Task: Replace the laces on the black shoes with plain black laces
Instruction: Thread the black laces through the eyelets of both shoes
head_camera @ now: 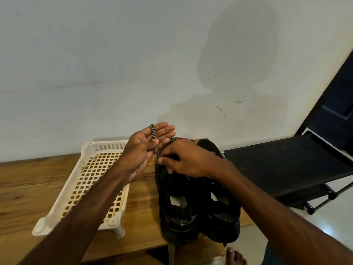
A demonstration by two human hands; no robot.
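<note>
While the black shoes (pixel 198 203) stand side by side at the counter's (pixel 28 188) near right end, heels nearest, long axes and toes toward the wall | right hand (pixel 185 159), knuckles up above them, pinches the patterned lace (pixel 153 131) | left hand (pixel 145 148), palm up, fingers straight, lace looped over them, thumb pinning it | white basket (pixel 87 144) to the left

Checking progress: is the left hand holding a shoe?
No, the left hand holds only a patterned lace, looped over its fingers.
</note>
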